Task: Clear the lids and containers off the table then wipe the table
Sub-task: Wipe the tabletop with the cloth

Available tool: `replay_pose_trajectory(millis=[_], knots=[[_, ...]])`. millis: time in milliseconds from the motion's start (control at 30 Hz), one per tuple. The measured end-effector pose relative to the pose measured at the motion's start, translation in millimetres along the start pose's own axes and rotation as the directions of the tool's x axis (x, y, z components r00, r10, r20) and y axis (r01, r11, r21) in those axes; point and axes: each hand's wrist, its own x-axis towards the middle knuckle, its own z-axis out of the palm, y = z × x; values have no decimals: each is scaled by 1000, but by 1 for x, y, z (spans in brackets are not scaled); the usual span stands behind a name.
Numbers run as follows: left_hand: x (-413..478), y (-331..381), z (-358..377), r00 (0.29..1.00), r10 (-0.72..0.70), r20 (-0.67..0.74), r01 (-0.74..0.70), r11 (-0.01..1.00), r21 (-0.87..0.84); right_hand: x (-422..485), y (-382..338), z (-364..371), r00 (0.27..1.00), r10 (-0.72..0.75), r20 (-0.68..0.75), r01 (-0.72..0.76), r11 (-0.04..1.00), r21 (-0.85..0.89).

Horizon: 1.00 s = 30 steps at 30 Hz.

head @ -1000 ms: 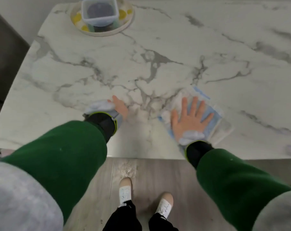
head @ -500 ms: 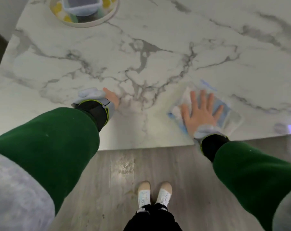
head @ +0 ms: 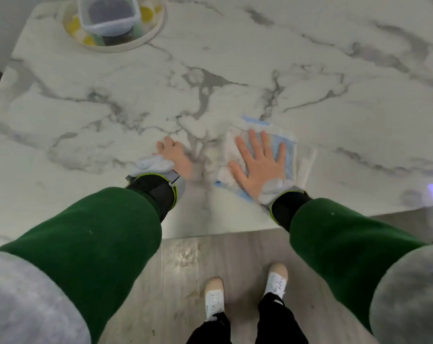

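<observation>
One marble table point(head: 309, 70), white with grey veins, fills most of the view from above. Below its near edge runs a grey wood floor point(head: 180, 269). Two green sleeves point(head: 91, 239) reach from the bottom corners over that edge. Each ends in a black band point(head: 158, 192) with a yellow-green rim and a grey pad point(head: 153, 165) at the wrist.

At the far left corner of the table sits a round pale plate point(head: 158, 28) with yellow spots on it. A clear square container point(head: 106, 16) stands upright on the plate. Something dark shows through its walls, but I cannot tell what it is.

A cloth point(head: 288, 147), white and blue, lies flat on the table near the front edge, right of the middle and well apart from the plate. The right hand point(head: 262, 170) presses palm-down on the cloth, its fingers point(head: 255, 142) straight and spread apart. It covers the cloth's left and middle part, and blue cloth shows beyond the hand and to its right.

The left hand point(head: 175, 155) rests on bare table just left of the cloth, not touching it, and is seen partly from behind the wrist. Its fingers point away and look straight and close together, holding nothing.

On the floor, two white shoes point(head: 214, 299) stand side by side under black trouser legs point(head: 277, 324).
</observation>
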Motion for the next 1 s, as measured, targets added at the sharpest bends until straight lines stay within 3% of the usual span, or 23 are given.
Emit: replay_pose_trajectory(millis=[133, 267, 333, 400, 500, 567, 633, 767, 867, 933, 1000], knots=[[-3, 50, 2, 978, 206, 43, -204, 978, -41, 20, 72, -24, 963, 271, 3, -271, 962, 36], [-2, 81, -1, 961, 244, 130, -251, 967, 46, 47, 76, -30, 930, 368, -17, -367, 929, 42], [3, 85, -10, 958, 179, 226, -201, 976, 79, 66, 60, -28, 959, 282, -23, -282, 959, 17], [6, 88, -19, 957, 84, 276, -119, 987, 109, 82, 43, -22, 995, 101, -28, -101, 995, -9], [8, 96, -31, 961, -6, 277, -9, 999, 51, 96, 37, -15, 988, -154, 0, 154, 987, -43], [11, 100, -29, 969, -54, 240, 51, 999, 17, 110, 61, -18, 971, -240, 11, 240, 969, -53], [12, 105, -28, 973, -105, 205, 104, 994, 13, 128, 102, -27, 987, -160, -28, 159, 987, -27], [16, 114, -27, 961, -229, 151, 240, 969, -59, 154, 181, -48, 990, 137, -41, -136, 991, 18], [21, 118, -28, 946, -292, 138, 309, 943, -123, 158, 175, -53, 970, 240, -42, -239, 971, 18], [24, 117, -27, 936, -320, 144, 342, 924, -168, 149, 146, -50, 988, 150, -30, -150, 989, 10], [23, 119, -27, 927, -344, 146, 364, 920, -145, 125, 115, -39, 998, -62, -26, 62, 998, -12]])
